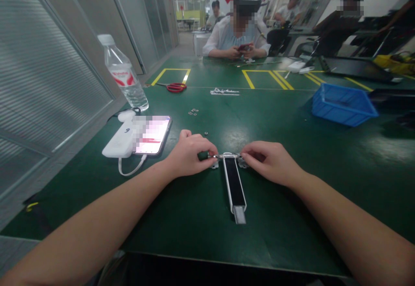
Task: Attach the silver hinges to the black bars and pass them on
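A long white-framed part with a black face (235, 182) lies on the green table, a metal rod across its far end and a grey tab at its near end. At the rod's left end, my left hand (194, 154) is closed on a small dark green handle (203, 155). The fingertips of my right hand (270, 160) pinch the rod's right end; whatever small piece they hold is hidden. Small metal brackets show beneath both sets of fingertips. Beyond my left hand lies a small nut (206, 133).
Left: water bottle (125, 78), white power bank (118, 141) with cable, lit phone (155, 135). Farther back: red scissors (177, 87), several rings (193, 112), small metal pieces (224, 91). Right: blue bin (343, 104). A person (238, 31) sits opposite, holding a phone.
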Tool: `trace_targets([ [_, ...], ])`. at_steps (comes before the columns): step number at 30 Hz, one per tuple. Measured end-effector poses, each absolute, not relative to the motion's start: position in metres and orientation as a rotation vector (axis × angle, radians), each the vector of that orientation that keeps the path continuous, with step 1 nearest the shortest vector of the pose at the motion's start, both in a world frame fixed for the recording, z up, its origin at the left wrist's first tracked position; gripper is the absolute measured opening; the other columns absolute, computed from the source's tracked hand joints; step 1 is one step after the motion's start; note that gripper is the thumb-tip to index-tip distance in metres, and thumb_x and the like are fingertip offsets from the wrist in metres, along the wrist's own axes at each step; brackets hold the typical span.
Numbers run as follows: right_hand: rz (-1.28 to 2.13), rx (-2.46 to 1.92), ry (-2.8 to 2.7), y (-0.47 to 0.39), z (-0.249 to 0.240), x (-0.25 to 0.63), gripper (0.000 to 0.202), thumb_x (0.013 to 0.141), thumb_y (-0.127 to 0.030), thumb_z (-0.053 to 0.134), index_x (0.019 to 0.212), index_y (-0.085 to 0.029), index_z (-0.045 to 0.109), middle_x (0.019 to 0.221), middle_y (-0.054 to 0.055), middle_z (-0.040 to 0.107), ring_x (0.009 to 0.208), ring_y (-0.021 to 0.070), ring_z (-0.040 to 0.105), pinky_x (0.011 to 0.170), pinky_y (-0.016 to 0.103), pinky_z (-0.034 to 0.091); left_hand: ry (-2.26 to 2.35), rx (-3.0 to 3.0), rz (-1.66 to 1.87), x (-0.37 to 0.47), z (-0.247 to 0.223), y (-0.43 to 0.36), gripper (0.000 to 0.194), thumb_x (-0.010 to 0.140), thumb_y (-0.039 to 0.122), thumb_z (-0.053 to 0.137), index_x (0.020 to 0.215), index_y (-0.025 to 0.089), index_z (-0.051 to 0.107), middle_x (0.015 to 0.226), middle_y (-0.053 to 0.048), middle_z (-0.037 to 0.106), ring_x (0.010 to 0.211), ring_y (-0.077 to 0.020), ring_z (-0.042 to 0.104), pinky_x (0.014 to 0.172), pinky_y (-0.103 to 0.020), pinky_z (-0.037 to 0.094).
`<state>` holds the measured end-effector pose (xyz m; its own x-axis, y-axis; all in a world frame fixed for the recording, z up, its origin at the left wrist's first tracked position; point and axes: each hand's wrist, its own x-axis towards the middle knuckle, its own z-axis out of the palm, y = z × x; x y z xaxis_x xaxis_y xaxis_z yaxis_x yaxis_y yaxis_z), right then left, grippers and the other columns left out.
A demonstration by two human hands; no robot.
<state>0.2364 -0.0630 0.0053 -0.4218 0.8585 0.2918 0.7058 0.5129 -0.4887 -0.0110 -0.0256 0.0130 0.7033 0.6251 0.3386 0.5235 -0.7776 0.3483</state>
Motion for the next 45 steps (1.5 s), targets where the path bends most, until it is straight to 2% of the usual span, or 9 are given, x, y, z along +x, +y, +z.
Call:
trace_targets([
  [18, 0.462, -1.310, -2.280, -0.0622, 0.0029, 0.2383, 0.016, 0.083, -0.027, 0.056, 0.085, -0.017, 0.068, 0.060, -0.001, 0.056, 0.053, 0.0112, 0.050, 0.052, 0.024, 0.037, 0.919, 2.653, 0.655, -0.0110, 0.0117, -0.0243, 0.006, 0.081, 0.028, 0.064, 0.079, 0.023, 0.065, 0.082, 0.004, 0.072, 0.081, -0.0154, 0.061, 0.078, -0.036, 0.023],
  [36, 0.470, -1.343, -2.304, -0.0617, 0.0041, 0.2361, 0.013, 0.086, -0.025, 0.056, 0.086, -0.018, 0.067, 0.062, -0.001, 0.057, 0.055, 0.0115, 0.051, 0.054, 0.024, 0.038, 0.889, 2.639, 0.592, -0.0112, 0.0109, -0.0243, 0.010, 0.081, 0.024, 0.059, 0.072, 0.020, 0.058, 0.081, 0.003, 0.069, 0.083, -0.0161, 0.059, 0.080, -0.035, 0.025],
  [40, 0.487, -1.340, -2.304, -0.0619, 0.0042, 0.2360, 0.013, 0.086, -0.025, 0.056, 0.086, -0.019, 0.066, 0.062, -0.001, 0.057, 0.055, 0.0116, 0.051, 0.053, 0.024, 0.038, 0.907, 2.621, 0.559, -0.0111, 0.0122, -0.0255, 0.004, 0.078, 0.024, 0.059, 0.079, 0.020, 0.058, 0.082, 0.003, 0.068, 0.083, -0.0169, 0.059, 0.080, -0.035, 0.025],
  [45, 0.463, -1.328, -2.302, -0.0617, 0.0026, 0.2360, 0.012, 0.085, -0.025, 0.056, 0.085, -0.019, 0.066, 0.062, -0.002, 0.057, 0.055, 0.0111, 0.050, 0.053, 0.023, 0.038, 0.920, 2.589, 0.571, -0.0107, 0.0123, -0.0258, 0.007, 0.078, 0.023, 0.057, 0.084, 0.021, 0.060, 0.081, 0.003, 0.067, 0.080, -0.0162, 0.059, 0.080, -0.034, 0.026],
])
